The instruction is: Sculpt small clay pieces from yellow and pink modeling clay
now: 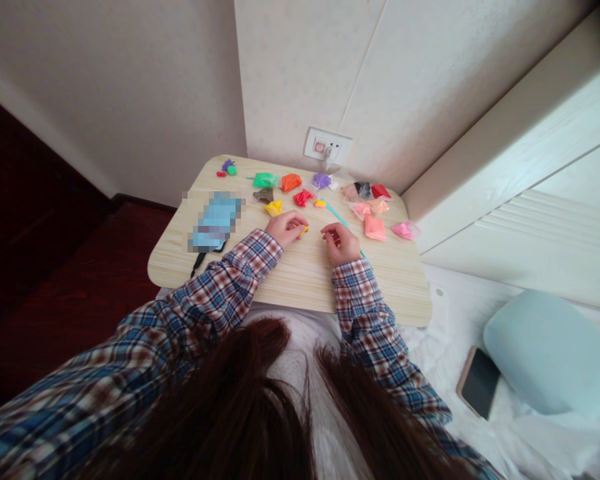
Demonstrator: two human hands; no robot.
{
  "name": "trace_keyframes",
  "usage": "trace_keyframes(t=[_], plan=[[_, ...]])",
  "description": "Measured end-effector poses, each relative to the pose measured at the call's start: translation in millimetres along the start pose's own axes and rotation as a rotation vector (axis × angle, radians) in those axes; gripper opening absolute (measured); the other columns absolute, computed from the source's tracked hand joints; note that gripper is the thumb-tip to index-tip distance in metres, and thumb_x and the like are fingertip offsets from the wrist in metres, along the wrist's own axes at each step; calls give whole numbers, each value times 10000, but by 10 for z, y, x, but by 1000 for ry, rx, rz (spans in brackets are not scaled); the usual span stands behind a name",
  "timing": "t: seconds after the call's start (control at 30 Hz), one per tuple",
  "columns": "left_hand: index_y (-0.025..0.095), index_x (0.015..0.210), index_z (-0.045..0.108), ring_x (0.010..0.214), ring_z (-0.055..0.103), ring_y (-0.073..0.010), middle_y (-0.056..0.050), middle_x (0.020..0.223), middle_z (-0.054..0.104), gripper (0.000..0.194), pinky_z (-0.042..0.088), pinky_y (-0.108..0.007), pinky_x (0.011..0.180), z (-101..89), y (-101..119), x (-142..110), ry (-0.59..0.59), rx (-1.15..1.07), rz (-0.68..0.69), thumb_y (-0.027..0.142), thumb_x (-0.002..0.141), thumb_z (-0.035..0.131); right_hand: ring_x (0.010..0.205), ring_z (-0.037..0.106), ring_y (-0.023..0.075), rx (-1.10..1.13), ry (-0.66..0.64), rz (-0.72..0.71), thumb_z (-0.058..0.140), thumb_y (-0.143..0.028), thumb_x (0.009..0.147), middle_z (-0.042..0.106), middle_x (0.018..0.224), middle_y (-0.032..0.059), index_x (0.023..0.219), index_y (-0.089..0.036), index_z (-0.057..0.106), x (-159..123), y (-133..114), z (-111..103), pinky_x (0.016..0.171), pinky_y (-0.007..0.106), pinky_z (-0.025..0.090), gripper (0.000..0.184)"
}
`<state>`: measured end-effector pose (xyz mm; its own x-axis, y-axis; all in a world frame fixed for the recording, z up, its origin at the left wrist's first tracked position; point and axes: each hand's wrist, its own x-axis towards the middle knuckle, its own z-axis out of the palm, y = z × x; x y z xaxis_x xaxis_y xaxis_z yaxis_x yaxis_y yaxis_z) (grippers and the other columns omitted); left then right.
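My left hand (286, 229) is closed over the middle of the small table, with a bit of yellow modelling clay (305, 230) pinched at its fingertips. My right hand (342, 244) faces it a short gap away. Its fingers are curled in with the thumb, and I cannot make out whether anything sits between them. A long teal stick (336, 212) passes beneath the right hand and shows again past the wrist. Just beyond the hands lie a yellow packet (273, 208), a red packet (303, 197) and a small yellow-orange lump (320, 203).
Green (265, 180), orange (291, 182), purple (322, 181) and several pink packets (375, 227) line the table's (290, 283) far and right sides. Small coloured lumps (229, 167) lie far left, near a blurred-out device (217, 221). A phone (479, 382) and pale blue cushion (550, 350) rest at right.
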<state>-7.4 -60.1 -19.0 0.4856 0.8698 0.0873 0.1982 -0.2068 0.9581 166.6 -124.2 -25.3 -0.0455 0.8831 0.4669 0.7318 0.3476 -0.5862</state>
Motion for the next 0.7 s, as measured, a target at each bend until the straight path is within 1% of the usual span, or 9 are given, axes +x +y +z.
trace_keyframes(t=[0.27, 0.47, 0.7], plan=[[102, 945, 562, 666, 577, -107, -27, 835, 591, 172, 510, -263, 608, -4, 5, 7, -5, 10, -6, 254, 874, 521, 578, 511, 94, 1, 8, 6, 493, -346, 924, 537, 749, -7, 896, -128, 545, -5, 9, 26, 545, 235, 461, 225], [103, 952, 561, 685, 581, -113, -31, 850, 592, 175, 513, -269, 618, -5, 7, 4, -10, 10, -17, 254, 873, 522, 584, 519, 96, 17, -51, 9, 503, -338, 920, 544, 760, -4, 914, -127, 547, 3, -34, -33, 556, 241, 469, 215], [102, 948, 563, 688, 583, -114, -31, 848, 593, 171, 514, -269, 618, -4, 1, 4, -8, 2, -12, 251, 873, 523, 597, 524, 100, 26, -79, 19, 502, -340, 920, 548, 770, -1, 920, -129, 547, 7, -45, -51, 569, 248, 473, 216]])
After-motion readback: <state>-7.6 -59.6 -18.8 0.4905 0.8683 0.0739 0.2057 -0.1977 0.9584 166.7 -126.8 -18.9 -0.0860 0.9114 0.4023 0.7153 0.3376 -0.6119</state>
